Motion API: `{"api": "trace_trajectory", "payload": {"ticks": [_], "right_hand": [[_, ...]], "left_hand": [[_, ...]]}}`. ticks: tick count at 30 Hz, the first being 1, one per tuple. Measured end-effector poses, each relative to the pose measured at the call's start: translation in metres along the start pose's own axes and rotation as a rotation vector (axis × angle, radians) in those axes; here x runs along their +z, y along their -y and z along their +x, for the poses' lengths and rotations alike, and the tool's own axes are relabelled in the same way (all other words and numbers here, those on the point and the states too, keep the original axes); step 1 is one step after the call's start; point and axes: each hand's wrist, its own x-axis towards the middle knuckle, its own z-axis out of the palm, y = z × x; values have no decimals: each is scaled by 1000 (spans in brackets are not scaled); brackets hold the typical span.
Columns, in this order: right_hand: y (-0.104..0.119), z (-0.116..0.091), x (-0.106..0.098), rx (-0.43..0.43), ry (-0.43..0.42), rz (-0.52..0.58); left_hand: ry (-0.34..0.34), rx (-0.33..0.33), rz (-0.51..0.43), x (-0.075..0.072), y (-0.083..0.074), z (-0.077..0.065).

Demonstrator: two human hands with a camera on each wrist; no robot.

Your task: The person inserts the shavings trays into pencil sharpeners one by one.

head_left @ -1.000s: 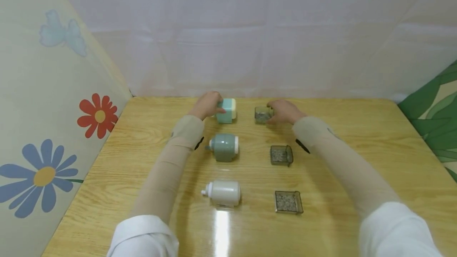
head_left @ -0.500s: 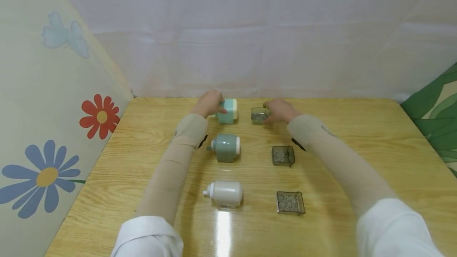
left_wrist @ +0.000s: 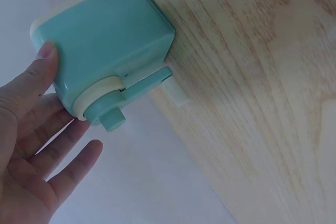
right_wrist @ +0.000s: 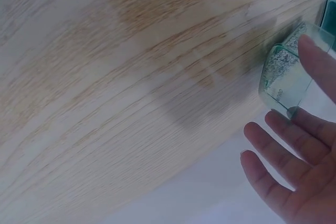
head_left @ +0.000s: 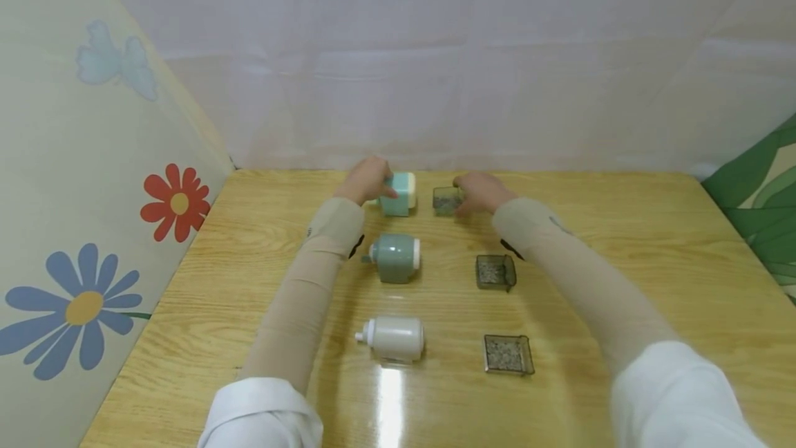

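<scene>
At the table's far side my left hand holds a teal hand-crank pencil sharpener standing on the tabletop. Its crank handle shows in the left wrist view, with my thumb against one side of the body. Across a small gap to the right, my right hand pinches a clear shavings drawer between thumb and fingers. Grey shavings are visible inside that drawer. Nearer me sit a dark green sharpener and a white sharpener, each on its side of the table's left half.
Two more smoky drawers with shavings, one in the middle and one nearer, lie right of the sharpeners. A white cloth hangs behind the wooden table. A wall with painted flowers borders the left.
My right hand has moved left with the clear drawer, narrowing the gap to the teal sharpener. My left hand stays on that sharpener. The head view has shifted slightly.
</scene>
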Motion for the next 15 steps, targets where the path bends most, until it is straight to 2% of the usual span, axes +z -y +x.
{"api": "trace_trajectory", "payload": {"ticks": [15], "right_hand": [[6,6,4,-55,-33,-43]], "left_hand": [[3,-26,-38,0,-5,-1]]}}
